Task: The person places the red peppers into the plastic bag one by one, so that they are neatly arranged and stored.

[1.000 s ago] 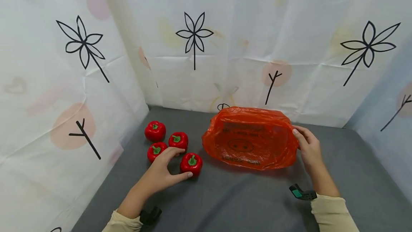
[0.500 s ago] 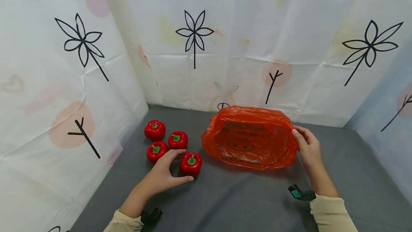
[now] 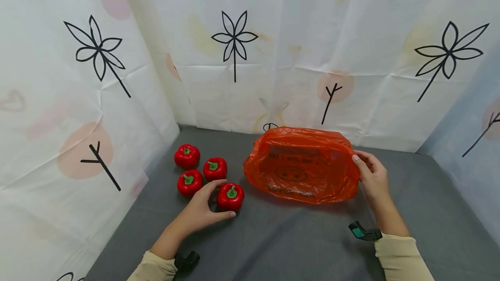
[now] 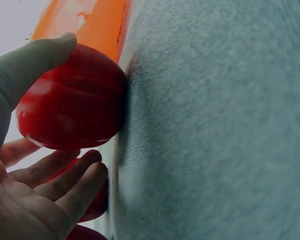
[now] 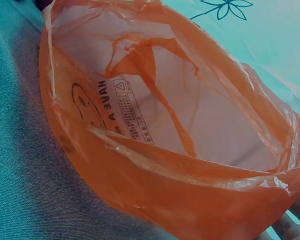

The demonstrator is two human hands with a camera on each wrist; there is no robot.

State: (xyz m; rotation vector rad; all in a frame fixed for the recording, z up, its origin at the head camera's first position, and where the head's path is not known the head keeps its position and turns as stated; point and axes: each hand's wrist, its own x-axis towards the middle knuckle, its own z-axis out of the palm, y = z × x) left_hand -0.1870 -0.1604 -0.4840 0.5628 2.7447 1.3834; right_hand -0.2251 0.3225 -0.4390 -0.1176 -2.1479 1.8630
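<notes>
My left hand (image 3: 200, 208) reaches around the nearest red bell pepper (image 3: 230, 197), thumb on its near side and fingers on its far side. In the left wrist view the thumb lies against that pepper's skin, while the loosely bent fingers (image 4: 65, 192) stay spread apart from it. Three more red bell peppers (image 3: 215, 169) with green stems sit just beyond this hand. My right hand (image 3: 374, 181) holds the right edge of an orange plastic bag (image 3: 300, 164). The bag's mouth gapes wide, and the right wrist view looks down into its printed inside.
A grey cloth (image 3: 273, 246) covers the table. White printed sheets (image 3: 273, 55) rise behind it and at the left, with a bluish sheet (image 3: 474, 142) at the right. Each wrist carries a black device (image 3: 365, 232) on a strap.
My left hand has shifted slightly right and its palm now sits closer around the nearest bell pepper. The right hand keeps its hold on the bag.
</notes>
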